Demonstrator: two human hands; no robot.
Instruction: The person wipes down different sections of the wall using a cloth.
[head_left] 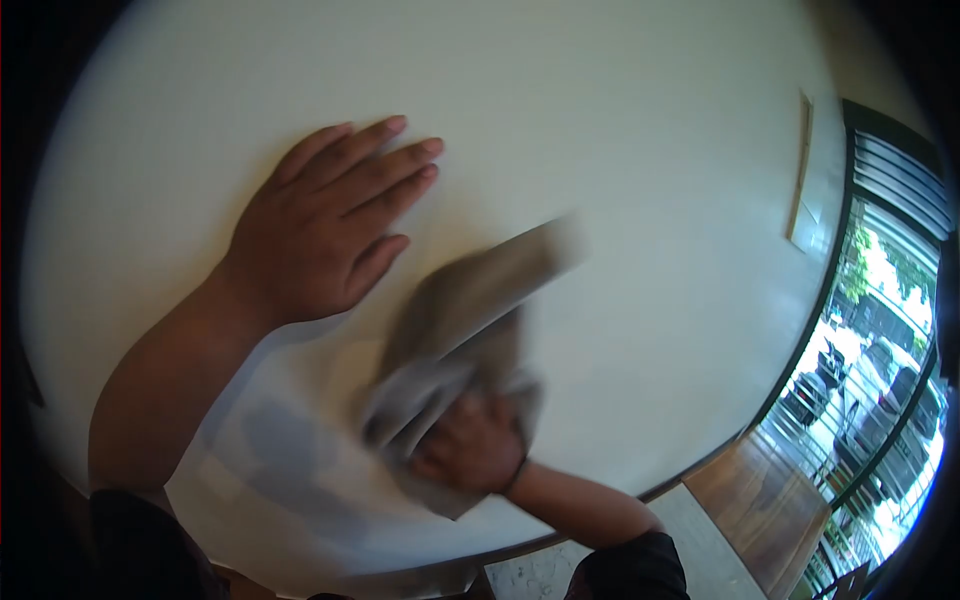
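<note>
My left hand [325, 220] rests with its palm toward the pale wall [630, 130], fingers stretched out and slightly apart, holding nothing. Lower and to the right, my right hand [475, 445] grips a grey-brown cloth [470, 295] against or close to the same wall. Motion blurs both the cloth and this hand. Folds of the cloth bunch around the fingers, while a loose flap reaches up and to the right. A dark band circles the right wrist.
A marble-patterned surface [535, 575] and a wooden surface [765, 495] run along the wall's lower right. A barred window [890, 340] stands at the far right, with vehicles outside. A thin panel [801, 170] is on the wall near it.
</note>
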